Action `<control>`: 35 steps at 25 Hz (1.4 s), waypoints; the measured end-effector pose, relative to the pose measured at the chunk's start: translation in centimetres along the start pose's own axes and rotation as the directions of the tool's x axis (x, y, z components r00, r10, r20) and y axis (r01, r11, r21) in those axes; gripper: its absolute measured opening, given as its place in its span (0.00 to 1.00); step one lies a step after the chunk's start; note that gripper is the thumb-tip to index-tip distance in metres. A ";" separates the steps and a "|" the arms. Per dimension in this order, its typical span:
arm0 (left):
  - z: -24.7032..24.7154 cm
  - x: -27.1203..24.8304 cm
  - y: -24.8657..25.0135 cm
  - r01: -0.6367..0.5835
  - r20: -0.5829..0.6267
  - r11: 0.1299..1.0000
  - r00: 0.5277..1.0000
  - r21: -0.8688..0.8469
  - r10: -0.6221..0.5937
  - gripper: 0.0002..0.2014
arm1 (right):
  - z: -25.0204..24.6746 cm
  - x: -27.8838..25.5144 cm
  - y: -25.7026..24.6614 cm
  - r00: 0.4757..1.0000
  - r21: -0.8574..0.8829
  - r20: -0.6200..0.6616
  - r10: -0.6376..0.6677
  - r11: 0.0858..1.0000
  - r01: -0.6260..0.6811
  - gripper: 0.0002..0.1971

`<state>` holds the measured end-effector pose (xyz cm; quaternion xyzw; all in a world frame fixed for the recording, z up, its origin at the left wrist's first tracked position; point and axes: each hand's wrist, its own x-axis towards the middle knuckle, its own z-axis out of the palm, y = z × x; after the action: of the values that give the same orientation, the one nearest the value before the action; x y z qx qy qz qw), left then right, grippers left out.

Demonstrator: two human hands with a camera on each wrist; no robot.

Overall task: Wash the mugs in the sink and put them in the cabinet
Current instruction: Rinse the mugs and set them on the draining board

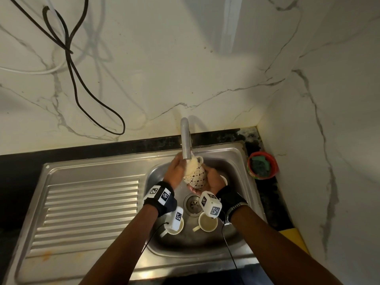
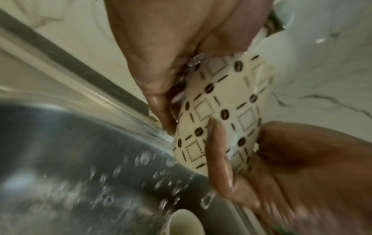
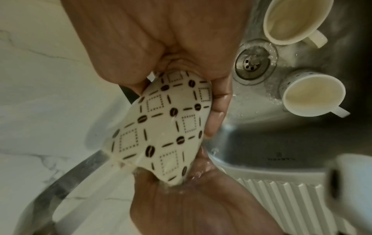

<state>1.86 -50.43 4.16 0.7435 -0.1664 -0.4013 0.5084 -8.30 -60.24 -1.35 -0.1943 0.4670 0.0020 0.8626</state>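
Under the running tap [image 1: 186,140] I hold a cream mug with a dark bean-and-square pattern [image 1: 195,176], tilted, over the sink basin [image 1: 232,161]. My left hand [image 1: 177,168] curls against its left side, and my right hand [image 1: 212,178] cups it from the right and below. In the left wrist view the patterned mug [image 2: 223,111] sits between the left hand [image 2: 159,89] and a right-hand finger [image 2: 219,155] lying across it. From the right wrist, the right hand [image 3: 171,82] wraps the mug [image 3: 167,127]. Two plain cream mugs [image 1: 207,223] [image 1: 176,230] stand on the basin floor.
The drain [image 1: 192,203] lies between the hands and the standing mugs. A ribbed steel drainboard [image 1: 88,210] stretches to the left. A red bowl with a green scrubber [image 1: 262,165] sits on the right ledge. Black cables [image 1: 70,48] hang on the marble wall. Water splashes in the basin.
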 end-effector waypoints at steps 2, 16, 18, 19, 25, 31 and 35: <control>0.4 -0.6 0.3 -0.024 0.060 0.990 0.998 0.139 0.016 0.10 | -0.1 0.2 -0.3 0.999 0.019 -0.043 -0.017 1.000 0.018 0.25; -2.0 -1.9 -0.3 0.143 -0.005 0.964 0.989 -0.225 -0.148 0.12 | 0.5 0.2 -1.4 0.957 -0.541 -0.017 -0.289 0.808 0.235 0.20; -2.4 -1.4 -0.5 0.135 0.055 0.980 0.990 -0.149 -0.128 0.15 | 0.7 -0.3 -2.0 0.927 -0.734 0.079 -0.366 0.609 0.302 0.20; -2.3 -1.1 -0.5 0.128 0.076 0.986 0.990 -0.107 -0.120 0.15 | 0.8 -0.6 -2.1 0.905 -0.813 0.154 -0.395 0.470 0.344 0.21; -2.2 0.0 -1.0 0.343 0.093 0.938 0.933 0.051 -0.346 0.11 | 0.8 -1.3 -2.2 0.857 -0.887 0.445 -0.260 -0.263 0.381 0.19; -2.4 -0.9 -0.3 0.073 0.179 0.986 0.983 -0.152 -0.045 0.09 | 0.2 -0.6 -3.2 0.815 -0.822 0.260 -0.518 0.324 0.468 0.19; -2.3 -1.7 0.2 0.114 0.157 0.982 0.983 -0.147 -0.091 0.14 | 0.4 -0.3 -3.0 0.862 -0.717 0.069 -0.502 0.576 0.392 0.19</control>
<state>2.55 -47.99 5.47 0.6770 -0.1335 -0.4934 0.5295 -7.54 -62.83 0.10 -0.6222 0.4248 -0.0500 0.6557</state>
